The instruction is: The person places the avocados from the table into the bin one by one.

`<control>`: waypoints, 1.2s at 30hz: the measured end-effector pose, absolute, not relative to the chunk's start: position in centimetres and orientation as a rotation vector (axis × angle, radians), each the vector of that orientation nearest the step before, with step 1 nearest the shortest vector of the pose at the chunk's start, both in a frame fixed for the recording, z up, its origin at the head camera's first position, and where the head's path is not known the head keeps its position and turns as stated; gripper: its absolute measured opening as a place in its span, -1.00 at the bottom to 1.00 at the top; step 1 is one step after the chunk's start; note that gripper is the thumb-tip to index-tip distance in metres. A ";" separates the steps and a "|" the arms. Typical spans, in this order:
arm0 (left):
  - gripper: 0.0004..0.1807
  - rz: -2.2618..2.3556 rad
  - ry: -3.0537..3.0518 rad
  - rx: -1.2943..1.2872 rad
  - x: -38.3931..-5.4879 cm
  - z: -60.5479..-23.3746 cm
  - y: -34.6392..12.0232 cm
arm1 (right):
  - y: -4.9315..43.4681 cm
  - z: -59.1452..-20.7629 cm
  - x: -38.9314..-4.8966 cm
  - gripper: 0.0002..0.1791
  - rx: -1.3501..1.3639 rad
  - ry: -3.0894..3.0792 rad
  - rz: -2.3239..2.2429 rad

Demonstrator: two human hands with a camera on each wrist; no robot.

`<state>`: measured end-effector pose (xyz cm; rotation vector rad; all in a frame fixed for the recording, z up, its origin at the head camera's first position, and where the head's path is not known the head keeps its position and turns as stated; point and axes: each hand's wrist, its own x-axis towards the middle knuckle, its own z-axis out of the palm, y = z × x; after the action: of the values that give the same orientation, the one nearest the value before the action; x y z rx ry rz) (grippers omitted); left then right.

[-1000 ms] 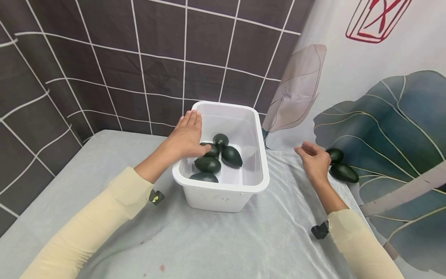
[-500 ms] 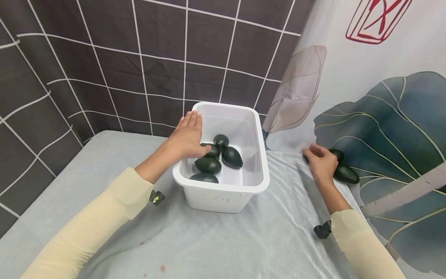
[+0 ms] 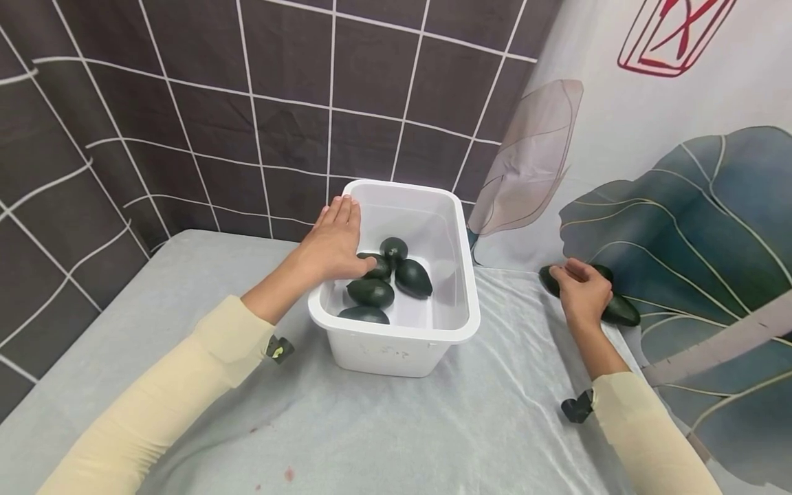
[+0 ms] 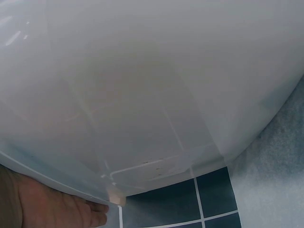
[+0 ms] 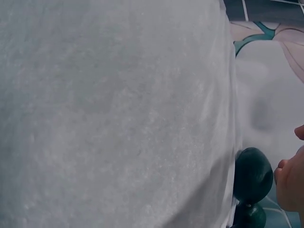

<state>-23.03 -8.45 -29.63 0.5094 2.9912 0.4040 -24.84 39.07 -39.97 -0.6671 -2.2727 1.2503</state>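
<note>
A white plastic tub (image 3: 396, 354) stands on the table with several dark green avocados (image 3: 413, 278) on its floor. My left hand (image 3: 331, 247) rests on the tub's left rim, fingers straight, thumb reaching inside over an avocado. In the left wrist view the tub's wall (image 4: 142, 95) fills most of the picture, the left hand (image 4: 57, 206) at its lower edge. My right hand (image 3: 581, 289) hovers over a group of avocados at the table's right edge, fingers loosely bent. One avocado (image 3: 548, 280) shows left of its fingertips. In the right wrist view the fingertips are close beside an avocado (image 5: 253, 175).
A pale grey cloth (image 3: 433, 433) covers the table. Behind the tub hangs a dark wall covering with a white grid (image 3: 284, 130). To the right, a leaf-printed curtain (image 3: 680, 227) borders the table edge, right behind the avocados.
My right hand has moved slightly right, over the avocados, and one avocado now shows left of its fingers. The left hand and the tub have stayed in place.
</note>
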 end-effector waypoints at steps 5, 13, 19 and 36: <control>0.26 0.396 2.990 0.502 -23.1 -29.5 -8.5 | 39.4 -40.2 -25.1 -0.38 -0.696 -2.271 1.258; 0.25 0.385 2.990 0.500 -23.1 -29.4 -8.5 | 39.8 -40.1 -25.3 -0.38 -0.729 -2.248 1.246; 0.26 0.379 2.985 0.495 -23.1 -29.4 -8.5 | 40.3 -40.4 -25.2 -0.36 -0.770 -2.247 1.259; 0.26 0.392 2.988 0.499 -23.1 -29.6 -8.4 | 41.2 -41.0 -25.2 -0.26 -0.799 -2.299 1.247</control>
<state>-23.09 -8.40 -29.56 0.4989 2.9879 0.3921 -25.22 41.19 -40.97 -0.7986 -2.2986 1.2469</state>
